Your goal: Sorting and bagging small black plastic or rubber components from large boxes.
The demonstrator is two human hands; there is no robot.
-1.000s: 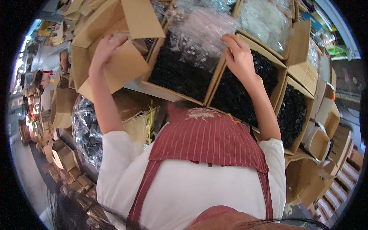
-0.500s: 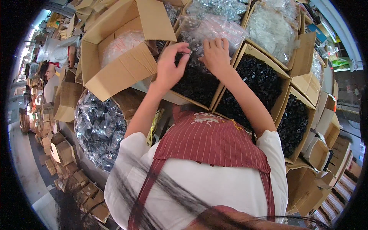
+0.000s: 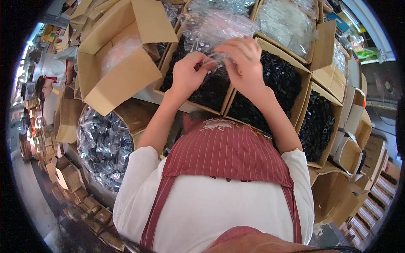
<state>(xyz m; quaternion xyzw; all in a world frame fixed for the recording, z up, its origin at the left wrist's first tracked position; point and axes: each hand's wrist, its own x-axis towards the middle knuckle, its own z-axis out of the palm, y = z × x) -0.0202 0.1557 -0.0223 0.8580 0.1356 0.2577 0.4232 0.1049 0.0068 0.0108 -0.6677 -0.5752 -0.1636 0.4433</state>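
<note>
A clear plastic bag is stretched between my two hands. My left hand pinches one side of it between thumb and fingers. On its other side my right hand is closed, fingers bent over the plastic. What the bag holds is too small to make out. Below my hands is a carton of small black parts. Just beyond them lies a pile of clear zip bags, some with small pieces showing through.
An open carton with clear bags inside stands to the left. Below it sits a heap of filled bags. More cartons of black parts line the right, with a carton of clear bags behind. A person is at far left.
My hands have come together from the bag pile, and a clear bag is now drawn between them. The right hand has turned inward. The whole view has shifted slightly.
</note>
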